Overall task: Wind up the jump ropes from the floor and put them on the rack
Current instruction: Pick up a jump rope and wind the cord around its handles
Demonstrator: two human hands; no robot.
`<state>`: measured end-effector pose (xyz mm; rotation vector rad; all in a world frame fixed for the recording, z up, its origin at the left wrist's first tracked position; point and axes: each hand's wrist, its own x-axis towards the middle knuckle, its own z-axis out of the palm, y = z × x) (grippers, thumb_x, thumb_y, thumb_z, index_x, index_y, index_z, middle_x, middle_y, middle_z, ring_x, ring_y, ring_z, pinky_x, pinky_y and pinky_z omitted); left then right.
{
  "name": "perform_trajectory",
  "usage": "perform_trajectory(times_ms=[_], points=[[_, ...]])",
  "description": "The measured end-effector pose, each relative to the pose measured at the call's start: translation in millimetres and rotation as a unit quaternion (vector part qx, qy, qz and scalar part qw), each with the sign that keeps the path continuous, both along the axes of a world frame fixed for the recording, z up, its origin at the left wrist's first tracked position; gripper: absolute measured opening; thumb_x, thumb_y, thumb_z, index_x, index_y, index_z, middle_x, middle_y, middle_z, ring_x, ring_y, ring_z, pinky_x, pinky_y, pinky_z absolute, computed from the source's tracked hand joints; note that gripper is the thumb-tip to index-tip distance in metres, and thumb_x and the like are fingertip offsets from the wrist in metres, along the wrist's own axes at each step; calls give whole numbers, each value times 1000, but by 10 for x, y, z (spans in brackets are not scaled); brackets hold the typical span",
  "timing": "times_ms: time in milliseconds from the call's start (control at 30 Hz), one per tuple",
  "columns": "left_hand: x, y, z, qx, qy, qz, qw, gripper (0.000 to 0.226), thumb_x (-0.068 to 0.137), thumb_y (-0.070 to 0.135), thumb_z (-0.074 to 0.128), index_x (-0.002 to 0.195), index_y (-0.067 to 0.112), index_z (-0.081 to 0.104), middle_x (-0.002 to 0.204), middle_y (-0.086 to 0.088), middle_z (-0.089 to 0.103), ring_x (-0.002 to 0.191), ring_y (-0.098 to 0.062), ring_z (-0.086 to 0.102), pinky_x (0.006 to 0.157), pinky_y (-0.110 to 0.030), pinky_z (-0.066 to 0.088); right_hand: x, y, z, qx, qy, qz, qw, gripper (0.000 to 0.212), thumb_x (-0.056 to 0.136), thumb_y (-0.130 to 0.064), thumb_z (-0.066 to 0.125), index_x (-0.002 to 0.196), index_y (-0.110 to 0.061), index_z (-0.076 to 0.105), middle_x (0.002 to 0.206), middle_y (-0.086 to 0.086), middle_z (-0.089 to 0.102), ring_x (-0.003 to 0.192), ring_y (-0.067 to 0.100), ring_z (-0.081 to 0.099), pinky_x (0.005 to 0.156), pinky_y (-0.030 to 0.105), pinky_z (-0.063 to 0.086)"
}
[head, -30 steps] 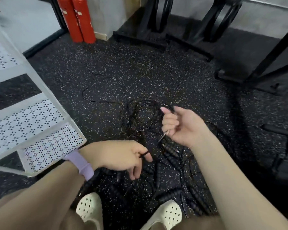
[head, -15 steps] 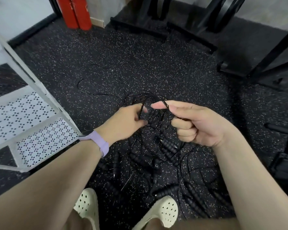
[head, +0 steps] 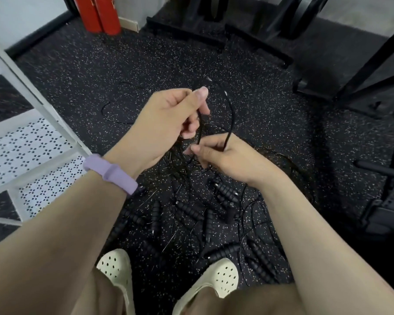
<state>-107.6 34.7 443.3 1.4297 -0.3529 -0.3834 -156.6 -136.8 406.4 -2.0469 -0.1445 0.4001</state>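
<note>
Cord (head: 229, 114), thin, black and glossy, arches between the two hands in the head view, one strand of the tangled jump ropes (head: 191, 208) heaped on the speckled floor (head: 271, 114) just ahead of the pale perforated shoes (head: 218, 276). The left hand (head: 168, 123), a lilac wristband (head: 110, 173) at its wrist, is curled round the strand and pinches it between thumb and forefinger; the right hand (head: 223, 155), lower and nearer the body, grips the other leg of the loop.

It looks light and limp but springy, likely to slip through a loose pinch and to drag neighbouring strands along. The ribbed handles (head: 225, 192) in the heap look like the firmest places to take hold; on the cord itself, a closed fist should serve better than fingertips.

The white perforated rack (head: 32, 155) stands at the left, nothing visibly wound on it yet.

Against the frame half a second earlier, the left hand has risen above the right, the right has dropped toward the pile, and the short span then pinched between them has opened into a tall loop.
</note>
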Motion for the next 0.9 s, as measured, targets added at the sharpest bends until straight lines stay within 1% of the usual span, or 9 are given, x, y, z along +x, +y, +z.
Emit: perform_trajectory(times_ms=[100, 167, 267, 333, 433, 533, 667, 767, 900], points=[[85, 63, -49, 35, -21, 11, 999, 9, 102, 17, 60, 106, 12, 67, 80, 7, 63, 72, -12, 56, 67, -26, 48, 34, 0, 14, 12, -47, -47, 998, 28, 108, -30, 55, 94, -19, 77, 73, 1, 71, 46, 8, 38, 45, 19, 30], [127, 122, -133, 205, -67, -23, 976, 39, 101, 11, 60, 138, 22, 55, 114, 13, 63, 93, -4, 62, 81, -17, 51, 47, -24, 47, 72, -59, -90, 992, 31, 110, -28, 49, 94, -16, 73, 75, 2, 70, 45, 9, 33, 43, 22, 25], [91, 177, -388, 467, -109, -168, 861, 57, 102, 15, 59, 153, 30, 40, 130, 14, 54, 110, -10, 59, 88, -20, 50, 61, -103, 130, 251, -47, -137, 957, 31, 112, -26, 43, 95, -15, 68, 76, 2, 63, 48, 11, 26, 45, 26, 19], [87, 199, -574, 514, -93, -225, 823, 41, 102, 24, 61, 140, 33, 53, 118, 13, 67, 98, -17, 69, 85, -34, 58, 54, -170, 195, 332, -44, -149, 931, 32, 112, -26, 41, 94, -16, 66, 76, 1, 60, 48, 9, 24, 45, 24, 17], [110, 243, -601, 526, -106, -182, 824, 4, 101, 29, 62, 98, 30, 64, 90, 3, 73, 61, -12, 58, 52, -23, 45, 36, -264, 220, 399, -47, -158, 902, 33, 112, -26, 40, 95, -17, 66, 76, 0, 60, 47, 8, 18, 43, 24, 14], [175, 276, -477, 505, -192, -64, 839, 17, 104, 28, 55, 88, 24, 59, 86, 2, 73, 50, -8, 53, 41, -13, 37, 14, -349, 190, 387, -48, -168, 905, 26, 111, -23, 44, 107, -17, 69, 80, 1, 62, 49, 10, 16, 43, 24, 14], [159, 252, -220, 369, -233, 115, 892, 18, 105, 29, 53, 101, 16, 65, 84, 12, 69, 69, -11, 66, 62, -26, 54, 28, -352, 63, 237, 3, -148, 960, 39, 102, -4, 57, 136, -23, 64, 89, -1, 66, 48, 6, 28, 43, 21, 25], [49, 206, -55, 248, -240, 135, 929, 14, 105, 25, 56, 100, 16, 66, 82, 10, 70, 77, -8, 67, 75, -25, 55, 63, -158, -48, 78, 15, -115, 990, 50, 98, -16, 68, 141, -38, 59, 90, -3, 70, 51, 3, 39, 46, 19, 34], [-69, 113, 28, 168, -237, 110, 950, 10, 104, 19, 58, 100, 16, 66, 80, 2, 71, 74, -6, 66, 73, -20, 55, 105, 112, -189, 42, -6, -73, 996, 14, 100, -31, 68, 111, -38, 75, 87, 1, 75, 61, 20, 45, 56, 30, 37]])
